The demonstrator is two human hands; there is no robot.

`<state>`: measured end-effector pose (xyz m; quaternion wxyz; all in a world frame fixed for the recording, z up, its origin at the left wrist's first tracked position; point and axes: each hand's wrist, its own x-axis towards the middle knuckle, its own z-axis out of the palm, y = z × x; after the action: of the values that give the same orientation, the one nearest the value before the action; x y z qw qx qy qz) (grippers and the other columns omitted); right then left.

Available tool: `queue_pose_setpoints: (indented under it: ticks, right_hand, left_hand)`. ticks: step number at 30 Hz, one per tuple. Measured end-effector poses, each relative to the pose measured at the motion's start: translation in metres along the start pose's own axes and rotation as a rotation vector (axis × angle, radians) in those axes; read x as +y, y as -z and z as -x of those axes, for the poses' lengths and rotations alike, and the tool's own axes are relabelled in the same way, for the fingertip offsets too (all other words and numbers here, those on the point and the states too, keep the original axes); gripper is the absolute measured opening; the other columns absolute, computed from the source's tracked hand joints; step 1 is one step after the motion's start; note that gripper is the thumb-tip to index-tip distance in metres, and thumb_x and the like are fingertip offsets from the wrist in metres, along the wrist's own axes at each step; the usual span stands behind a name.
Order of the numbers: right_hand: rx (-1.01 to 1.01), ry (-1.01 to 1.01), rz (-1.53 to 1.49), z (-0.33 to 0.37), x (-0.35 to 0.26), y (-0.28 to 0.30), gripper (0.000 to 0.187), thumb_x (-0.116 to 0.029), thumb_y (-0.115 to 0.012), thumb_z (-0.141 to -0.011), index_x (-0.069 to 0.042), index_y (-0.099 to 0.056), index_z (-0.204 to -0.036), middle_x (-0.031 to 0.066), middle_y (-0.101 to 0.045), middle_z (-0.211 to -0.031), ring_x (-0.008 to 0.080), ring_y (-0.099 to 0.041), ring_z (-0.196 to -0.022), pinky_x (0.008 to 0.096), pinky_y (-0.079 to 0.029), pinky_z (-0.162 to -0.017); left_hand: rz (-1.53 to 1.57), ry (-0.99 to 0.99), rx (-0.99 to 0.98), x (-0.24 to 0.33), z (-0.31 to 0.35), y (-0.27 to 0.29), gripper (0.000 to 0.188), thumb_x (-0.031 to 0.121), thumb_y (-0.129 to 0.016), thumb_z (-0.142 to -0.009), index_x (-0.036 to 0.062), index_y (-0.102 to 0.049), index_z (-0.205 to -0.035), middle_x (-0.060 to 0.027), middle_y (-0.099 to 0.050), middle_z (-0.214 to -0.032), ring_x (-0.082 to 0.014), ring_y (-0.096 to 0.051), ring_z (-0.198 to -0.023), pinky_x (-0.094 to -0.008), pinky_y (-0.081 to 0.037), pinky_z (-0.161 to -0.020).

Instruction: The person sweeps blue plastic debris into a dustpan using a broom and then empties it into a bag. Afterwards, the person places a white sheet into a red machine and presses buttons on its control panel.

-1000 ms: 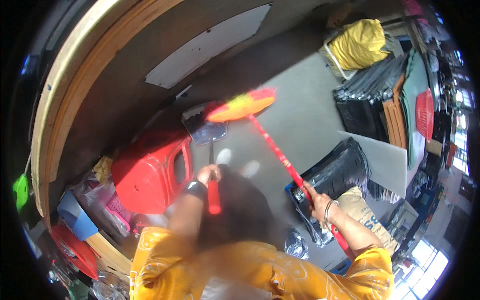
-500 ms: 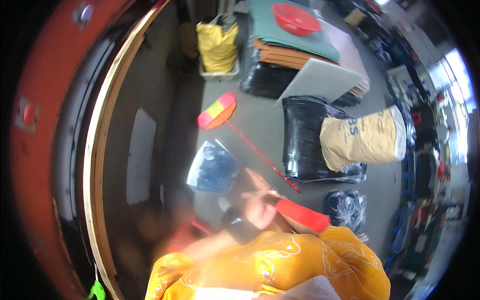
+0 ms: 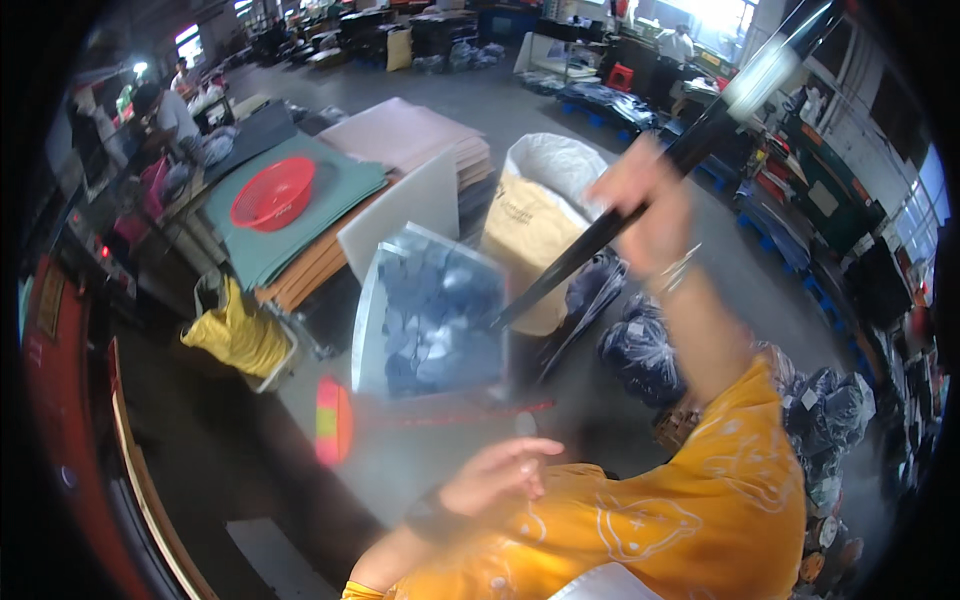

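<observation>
Gripping dustpan by dk handle w/ R hand clamped round it; holds it, w/ dk scraps inside, L of tan sack. Holds L hand empty, fingers apart, on near side of sack, w/ broom on flr L of sack.

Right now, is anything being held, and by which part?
The right grip holds the dustpan by its long dark handle; the left grip holds nothing.
</observation>
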<state>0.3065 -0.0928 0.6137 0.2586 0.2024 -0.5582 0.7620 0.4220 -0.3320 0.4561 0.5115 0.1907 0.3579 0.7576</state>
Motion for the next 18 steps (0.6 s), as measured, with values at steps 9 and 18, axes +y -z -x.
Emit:
queue_pose_setpoints:
  ticks: [9,18]
  right_hand:
    - [-0.213,0.261,0.339,-0.258,-0.168,0.123,0.025,-0.024,-0.047,-0.084,-0.004,-0.057,-0.095,0.0054,-0.059,-0.076,0.0150,-0.058,-0.065,0.0282,-0.050,-0.060]
    - [0.008,0.089,1.267,-0.334,-0.017,0.127,0.035,-0.036,-0.062,-0.078,-0.002,-0.061,-0.071,0.0055,-0.054,-0.051,0.0156,-0.052,-0.046,0.0264,-0.042,-0.045]
  left_hand:
    - [0.001,-0.057,0.355,0.018,-0.190,0.114,0.030,0.014,-0.046,-0.091,0.0034,-0.048,-0.119,0.0002,-0.058,-0.078,-0.0089,-0.059,-0.072,-0.0213,-0.050,-0.065]
    - [0.363,-0.309,0.872,-0.022,-0.160,0.197,0.035,0.018,-0.050,-0.087,0.0037,-0.046,-0.118,-0.0012,-0.054,-0.072,-0.0115,-0.054,-0.064,-0.0236,-0.047,-0.056]
